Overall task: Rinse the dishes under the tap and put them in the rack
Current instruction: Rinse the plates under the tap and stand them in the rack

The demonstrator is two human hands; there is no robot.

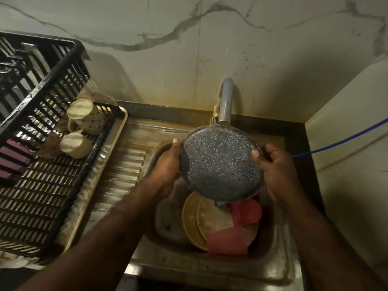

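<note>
The wall is pale marble with dark veins, and it closes off everything beyond the hands; a side wall does the same just past the right hand. The rack, a black slatted crate, sits well off to the left of the left hand, tilted up at its far end, on a tray. Between the rack and the left hand runs the ribbed drainboard, bare metal. The sink lies below both hands.

The pan, dark and speckled, is held over the sink between the two hands, its flat round face tipped up toward me. The left hand grips its left rim, thumb on the face, fingers behind. The right hand grasps the right rim, thumb pressed on the edge, fingers curled round the back. The tap rises just beyond the pan, its base hidden behind the pan's far rim; I cannot tell whether water is running.

Right under the pan, in the sink, lie plates stacked on a slant, with a pink cloth over them.

In the rack, far left of the hands, two cups lie on their sides, touching. A blue cord slants off to the right behind the right hand.
</note>
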